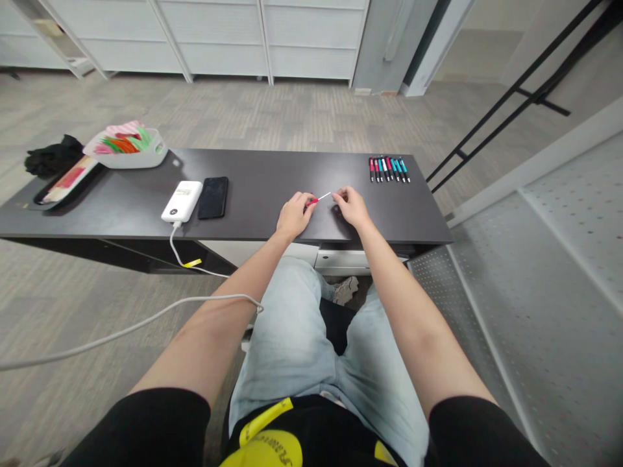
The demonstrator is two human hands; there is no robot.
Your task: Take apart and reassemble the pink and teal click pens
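Both my hands rest on the dark desk [253, 214] near its front edge. My left hand [294, 214] is closed on the red end of a thin pen part [318, 198]. A white rod runs from that red end toward my right hand [350, 204], whose fingers pinch together at the rod's other tip. A small dark piece lies on the desk just under my right fingers; I cannot make out what it is.
A row of several red, black and teal pens [388, 169] lies at the desk's far right. A white power bank [182, 200] with a cable and a black phone [213, 196] sit left of centre. A white basket [127, 148] and a dark tray [63, 183] stand far left.
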